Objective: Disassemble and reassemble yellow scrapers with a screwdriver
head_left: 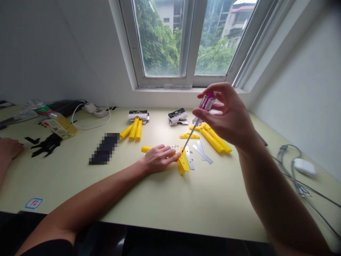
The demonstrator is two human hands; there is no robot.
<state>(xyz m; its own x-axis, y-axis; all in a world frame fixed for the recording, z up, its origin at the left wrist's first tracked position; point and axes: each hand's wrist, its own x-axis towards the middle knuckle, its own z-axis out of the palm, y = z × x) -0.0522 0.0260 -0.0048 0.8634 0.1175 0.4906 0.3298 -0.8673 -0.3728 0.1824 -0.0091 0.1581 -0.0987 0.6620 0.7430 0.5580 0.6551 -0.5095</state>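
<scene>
Yellow plastic scraper (183,161) lies crosswise, left hand (160,159) clasping handle (146,149), head (184,165) just right; right hand (228,115) pinches clear-and-purple plastic-handled screwdriver (193,129), tip at head.

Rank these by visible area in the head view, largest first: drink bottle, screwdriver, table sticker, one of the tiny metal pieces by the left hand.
1. Drink bottle
2. Screwdriver, partly covered by the right hand
3. Table sticker
4. Tiny metal piece
</scene>
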